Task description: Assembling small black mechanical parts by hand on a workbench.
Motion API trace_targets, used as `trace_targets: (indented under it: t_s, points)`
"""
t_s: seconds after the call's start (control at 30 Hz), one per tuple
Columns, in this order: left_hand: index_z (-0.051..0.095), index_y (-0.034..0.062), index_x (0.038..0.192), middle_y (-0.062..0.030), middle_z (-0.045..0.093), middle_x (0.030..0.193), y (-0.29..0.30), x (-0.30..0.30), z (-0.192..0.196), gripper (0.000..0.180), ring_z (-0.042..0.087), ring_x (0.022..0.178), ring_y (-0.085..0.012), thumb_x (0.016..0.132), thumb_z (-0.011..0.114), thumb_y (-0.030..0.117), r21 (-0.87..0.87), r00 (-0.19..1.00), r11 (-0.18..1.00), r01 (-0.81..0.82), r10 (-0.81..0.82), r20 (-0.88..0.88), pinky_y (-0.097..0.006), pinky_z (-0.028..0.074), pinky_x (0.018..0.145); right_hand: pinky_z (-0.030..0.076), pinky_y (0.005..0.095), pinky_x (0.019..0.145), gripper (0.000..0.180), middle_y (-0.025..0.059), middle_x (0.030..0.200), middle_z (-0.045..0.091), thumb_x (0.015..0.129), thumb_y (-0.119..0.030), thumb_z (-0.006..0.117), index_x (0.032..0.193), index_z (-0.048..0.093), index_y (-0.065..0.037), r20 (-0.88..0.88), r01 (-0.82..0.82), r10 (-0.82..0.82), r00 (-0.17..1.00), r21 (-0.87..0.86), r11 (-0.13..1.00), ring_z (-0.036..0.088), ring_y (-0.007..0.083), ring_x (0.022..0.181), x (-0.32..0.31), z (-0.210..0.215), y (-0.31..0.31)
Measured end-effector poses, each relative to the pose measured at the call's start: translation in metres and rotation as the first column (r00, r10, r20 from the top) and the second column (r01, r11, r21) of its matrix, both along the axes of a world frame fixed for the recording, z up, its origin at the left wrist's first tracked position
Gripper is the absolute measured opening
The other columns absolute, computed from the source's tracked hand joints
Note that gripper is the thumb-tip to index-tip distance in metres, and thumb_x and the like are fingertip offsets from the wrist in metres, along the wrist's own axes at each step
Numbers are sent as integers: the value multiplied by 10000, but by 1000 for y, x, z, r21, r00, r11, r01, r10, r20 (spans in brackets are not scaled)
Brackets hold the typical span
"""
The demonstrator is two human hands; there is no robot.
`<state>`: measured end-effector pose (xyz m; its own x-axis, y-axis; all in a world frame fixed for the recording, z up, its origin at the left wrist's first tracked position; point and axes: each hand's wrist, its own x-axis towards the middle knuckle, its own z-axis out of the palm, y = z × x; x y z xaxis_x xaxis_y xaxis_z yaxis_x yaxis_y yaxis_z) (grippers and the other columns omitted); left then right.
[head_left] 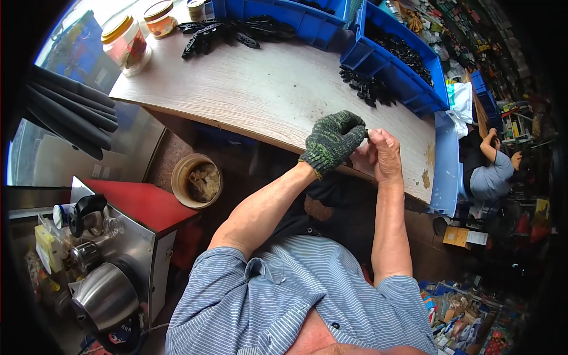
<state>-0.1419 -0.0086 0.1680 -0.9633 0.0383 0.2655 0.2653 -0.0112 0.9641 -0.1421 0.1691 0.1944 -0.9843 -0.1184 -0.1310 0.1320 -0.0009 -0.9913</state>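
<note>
My left hand [335, 141], in a dark green and black knit glove, is closed, its fingertips meeting those of my right hand above the table's near edge. Bare and pinching, my right hand [384, 152] is also closed. A small dark bit shows between the two sets of fingertips, too small to name. Beyond my hands, a pile of small black parts [368, 87] lies on the pale wood-grain table [260, 89]. Behind that pile stands a blue bin [390, 71] filled with small black pieces.
Long black parts [222, 34] lie near a second blue bin [284, 21] at the far side. Jars [125, 44] stand at the far left corner. A bucket [197, 181] sits on the floor, left; a steel kettle [105, 296] is lower left. Another person [491, 168] works at right.
</note>
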Motion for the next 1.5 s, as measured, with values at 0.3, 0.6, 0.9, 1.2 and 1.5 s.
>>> trace_targets:
  t_s: [0.3, 0.6, 0.9, 1.2, 1.5]
  points:
    - [696, 34, 1068, -125, 725, 876, -4, 4, 4, 253, 703, 728, -196, 923, 702, 242, -9, 992, 995, 96, -95, 85, -341, 562, 664, 531, 261, 559, 276, 45, 567, 574, 887, -247, 719, 755, 540, -83, -146, 85, -94, 985, -65, 994, 536, 111, 489, 6, -12, -9]
    - [703, 107, 1150, -126, 684, 1153, -112, -49, 13, 360, 607, 1139, -333, 808, 802, 158, -181, 601, 677, -714, 459, -654, -441, 477, 1003, 619, 429, 654, 346, -11, 467, 381, 919, -205, 656, 659, 438, -139, -186, 160, -201, 962, -215, 963, 561, 166, 480, 13, -14, -7]
    - [656, 135, 1277, -134, 665, 1248, -292, -127, -6, 407, 595, 1195, -356, 908, 669, 306, -618, 663, 301, -727, 542, -516, -447, 465, 1024, 621, 416, 622, 368, -7, 473, 397, 919, -203, 660, 644, 423, -148, -176, 163, -203, 963, -220, 962, 564, 160, 485, 11, -14, -12]
    - [719, 213, 1128, -88, 700, 1130, -243, -100, 6, 261, 634, 1075, -334, 881, 640, 186, -672, 702, 205, -712, 167, -692, -490, 493, 916, 624, 407, 610, 359, -4, 466, 396, 897, -206, 676, 637, 438, -143, -176, 222, -254, 951, -183, 958, 567, 154, 475, 10, -14, -10]
    - [760, 279, 1088, -83, 697, 1117, -204, -77, -2, 279, 609, 1112, -343, 871, 630, 162, -760, 780, 309, -572, -82, -621, -524, 453, 998, 628, 527, 685, 237, 28, 461, 410, 900, -262, 671, 760, 592, -88, -16, 333, -355, 935, -308, 891, 602, 226, 517, 5, -11, 3]
